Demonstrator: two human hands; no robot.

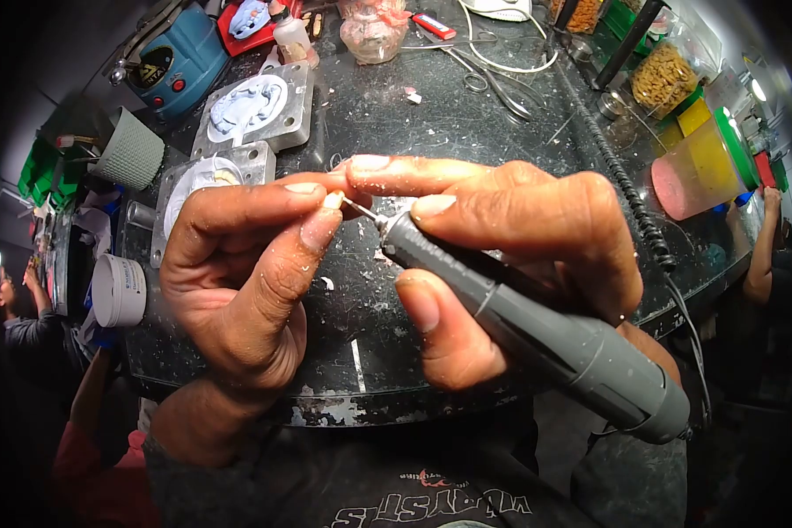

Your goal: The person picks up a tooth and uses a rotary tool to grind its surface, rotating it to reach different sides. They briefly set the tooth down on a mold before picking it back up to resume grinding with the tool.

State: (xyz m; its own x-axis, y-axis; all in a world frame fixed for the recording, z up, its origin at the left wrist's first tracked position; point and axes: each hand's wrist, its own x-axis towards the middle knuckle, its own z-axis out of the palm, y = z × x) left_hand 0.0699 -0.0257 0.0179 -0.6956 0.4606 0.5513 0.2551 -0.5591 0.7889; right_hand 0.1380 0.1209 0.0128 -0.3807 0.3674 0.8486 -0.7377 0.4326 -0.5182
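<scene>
Between the thumb and index finger of my left hand (pixel 246 264) is a small cream-white artificial tooth (pixel 333 201). My right hand (pixel 519 246) is wrapped round a dark grey rotary handpiece (pixel 537 334), its body slanting down to the lower right. The thin metal bur (pixel 359 209) at its tip reaches to the tooth and seems to touch it. My right index fingertip lies close against the left fingertips. White dust specks cover my fingers. Behind my left hand sit two metal flasks, the farther one (pixel 295 110) holding a pale blue dental mould (pixel 248 104).
A dark, scratched bench (pixel 361 352) carries white shavings. At the back are a blue machine (pixel 176 62), a dropper bottle (pixel 292 40), scissors-like forceps (pixel 493 84) and a red-handled tool (pixel 433 26). A white tub (pixel 119 290) stands left, a green-lidded pink jar (pixel 700 172) right. Other people work at both sides.
</scene>
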